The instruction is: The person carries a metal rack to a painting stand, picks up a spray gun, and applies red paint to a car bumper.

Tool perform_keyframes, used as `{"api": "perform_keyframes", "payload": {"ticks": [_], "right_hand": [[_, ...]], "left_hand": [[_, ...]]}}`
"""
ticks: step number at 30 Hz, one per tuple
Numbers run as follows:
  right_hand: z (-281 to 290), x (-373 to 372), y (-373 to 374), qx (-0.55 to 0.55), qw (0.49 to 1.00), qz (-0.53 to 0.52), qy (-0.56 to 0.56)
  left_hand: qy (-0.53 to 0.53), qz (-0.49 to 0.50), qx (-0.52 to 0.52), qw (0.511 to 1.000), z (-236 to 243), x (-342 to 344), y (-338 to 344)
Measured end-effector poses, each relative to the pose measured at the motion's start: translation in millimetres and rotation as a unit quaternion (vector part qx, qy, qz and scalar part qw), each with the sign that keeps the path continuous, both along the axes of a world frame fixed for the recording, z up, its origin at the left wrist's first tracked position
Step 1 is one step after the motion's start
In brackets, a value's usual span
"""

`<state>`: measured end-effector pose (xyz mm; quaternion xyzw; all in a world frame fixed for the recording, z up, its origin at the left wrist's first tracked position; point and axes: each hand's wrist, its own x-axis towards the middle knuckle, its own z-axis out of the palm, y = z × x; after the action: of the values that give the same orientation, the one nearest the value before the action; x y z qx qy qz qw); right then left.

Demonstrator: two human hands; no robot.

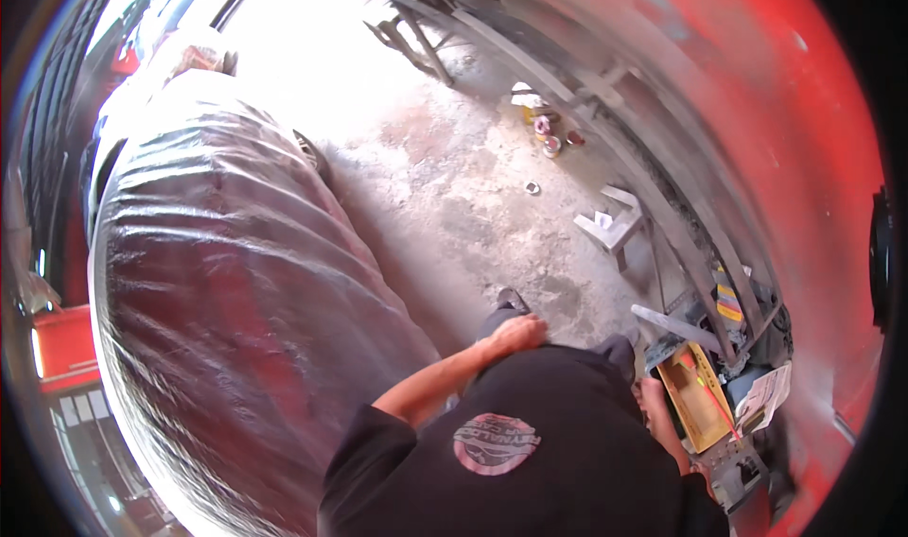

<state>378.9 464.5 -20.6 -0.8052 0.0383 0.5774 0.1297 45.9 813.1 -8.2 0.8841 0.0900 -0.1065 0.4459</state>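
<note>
In front of my dark shirt, my left hand (520, 332) is closed, its fingers curled, and I see nothing in it. Lower on the other side, my right hand (650, 395) hangs beside a yellow-rimmed wooden tray (673, 400). Its fingers are mostly turned away, so their pose is unclear. Long tools with red and yellow handles (717, 403) lie in the tray. Along my left side stands a large bulky shape under a shiny, wrinkled plastic sheet (246, 253); my left forearm passes close to its edge.
A grey metal stand (619, 223) sits on the rough concrete floor (454, 178) ahead to the right. Several small cans (550, 143) stand beyond it. Long metal beams (653, 149) run along the red wall (785, 112). Folded paper (764, 395) lies beside the tray.
</note>
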Motion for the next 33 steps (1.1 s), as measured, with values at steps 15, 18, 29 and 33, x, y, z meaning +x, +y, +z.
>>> {"api": "perform_keyframes", "payload": {"ticks": [15, 18, 29, 33], "right_hand": [[-92, -91, 398, 0.371, 0.835, 0.380, -0.144], [-101, -112, 459, 0.257, 0.920, 0.290, -0.050], [-27, -129, 855, 0.326, 0.939, 0.101, -0.038], [3, -162, 877, 0.284, 0.945, -0.154, -0.054]], "left_hand": [[0.014, 0.312, -0.086, 0.946, 102, -41, 452], [0.003, 0.352, -0.130, 0.927, 131, -32, 567], [0.000, 0.509, -0.250, 0.824, 132, 6, 949], [-0.061, 0.462, 0.030, 0.884, 78, 26, 1158]]}}
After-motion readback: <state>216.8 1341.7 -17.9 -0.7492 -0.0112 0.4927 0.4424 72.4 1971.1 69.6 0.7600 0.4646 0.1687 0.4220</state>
